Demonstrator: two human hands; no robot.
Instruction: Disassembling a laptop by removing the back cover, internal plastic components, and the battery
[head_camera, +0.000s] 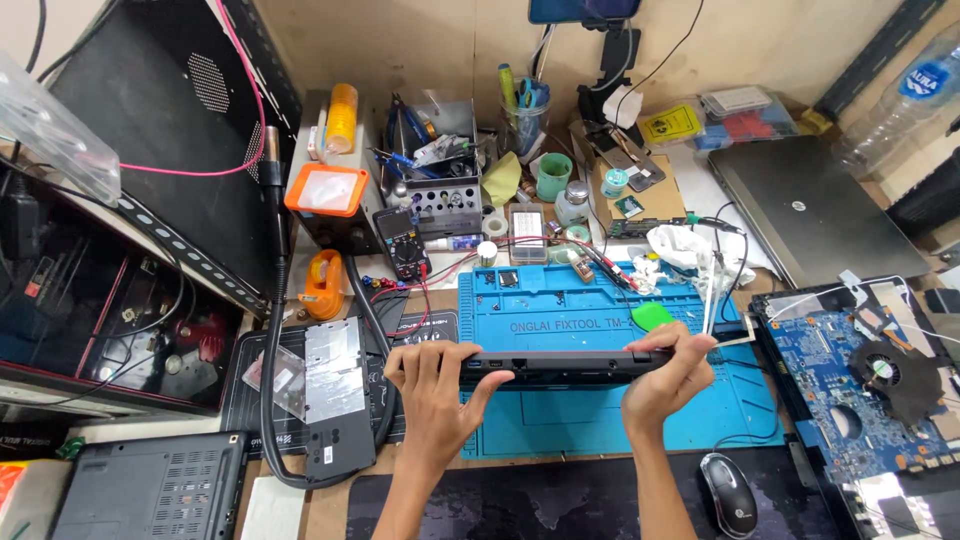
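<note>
Pen-filled cup (522, 118) behind hands' laptop (560, 365)

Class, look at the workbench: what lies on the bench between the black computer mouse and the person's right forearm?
In the head view, only bare dark mat lies between the mouse and the right forearm.

A thin black laptop base (565, 365), ports along its edge, held level edge-on above the blue mat.
</note>
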